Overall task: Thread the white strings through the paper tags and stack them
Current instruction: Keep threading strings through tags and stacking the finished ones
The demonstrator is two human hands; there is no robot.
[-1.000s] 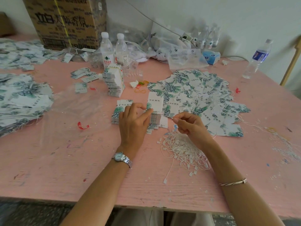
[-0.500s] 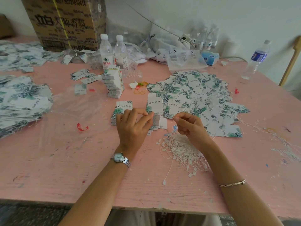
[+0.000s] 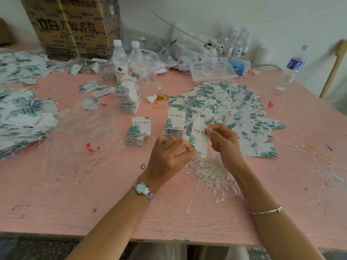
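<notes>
A white paper tag [image 3: 199,136] with green leaf print is held upright above the pink table between both hands. My left hand [image 3: 169,156] pinches its lower left edge, and my right hand [image 3: 224,142] pinches its upper right edge. Whether a string is in my fingers I cannot tell. A tangle of white strings [image 3: 212,173] lies just below the hands. Two neat stacks of tags sit behind them, one stack [image 3: 138,131] at the left and one stack [image 3: 174,124] at the right. A wide heap of loose tags [image 3: 225,107] spreads at the right rear.
A taller banded tag stack [image 3: 129,96] stands mid-table before two water bottles [image 3: 127,61]. Tag heaps [image 3: 24,117] cover the left side. A cardboard box [image 3: 73,25] and plastic bags line the back. Another bottle [image 3: 293,70] stands at the far right. A clear plastic sheet [image 3: 84,128] lies at the left.
My left hand lifted a tag off the right stack and drew it toward me. My right hand rose to grip the tag's upper edge.
</notes>
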